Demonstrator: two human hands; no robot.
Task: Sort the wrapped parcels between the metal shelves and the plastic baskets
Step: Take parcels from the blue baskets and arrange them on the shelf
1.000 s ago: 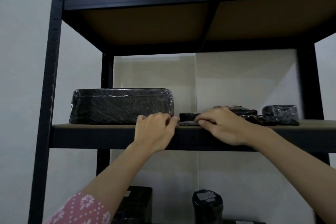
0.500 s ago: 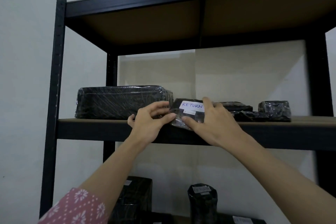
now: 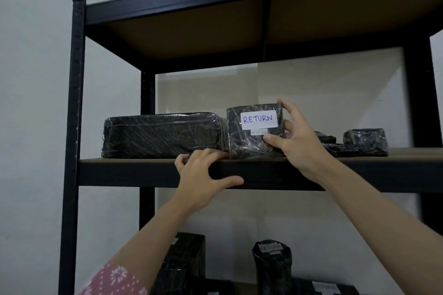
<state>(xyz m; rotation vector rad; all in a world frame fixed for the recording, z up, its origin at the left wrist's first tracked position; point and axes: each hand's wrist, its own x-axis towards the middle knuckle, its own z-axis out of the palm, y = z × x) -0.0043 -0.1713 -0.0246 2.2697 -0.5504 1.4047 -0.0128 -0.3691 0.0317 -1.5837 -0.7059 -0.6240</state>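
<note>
A black metal shelving unit [image 3: 76, 112] fills most of the view against a pale wall, with brown boards as its levels. On the middle shelf [image 3: 275, 175], toward the left, lies a long flat parcel [image 3: 161, 135] wrapped in black film, the biggest item there. Just to its right stands a smaller black-wrapped parcel [image 3: 254, 132], tipped up on edge so its face looks out; its bottom edge rests on the shelf board and its left side is touching or nearly touching the long parcel. A white label [image 3: 259, 119] on that face reads "RETURN" in blue, with a tinier label beneath that is too small to read.

The right hand [image 3: 297, 141] holds this upright parcel by its right side, fingers over the top corner and thumb pressed on the front face. The left hand [image 3: 201, 175] rests on the shelf's front edge below the two parcels, fingers spread over the board and thumb under the rail, holding nothing.

Farther right on the same shelf sit a squat wrapped bundle [image 3: 365, 141] and some flat dark packets [image 3: 335, 146]. On the lower level, a boxy wrapped parcel [image 3: 187, 261] and an upright wrapped cylinder [image 3: 272, 266] stand well apart.
</note>
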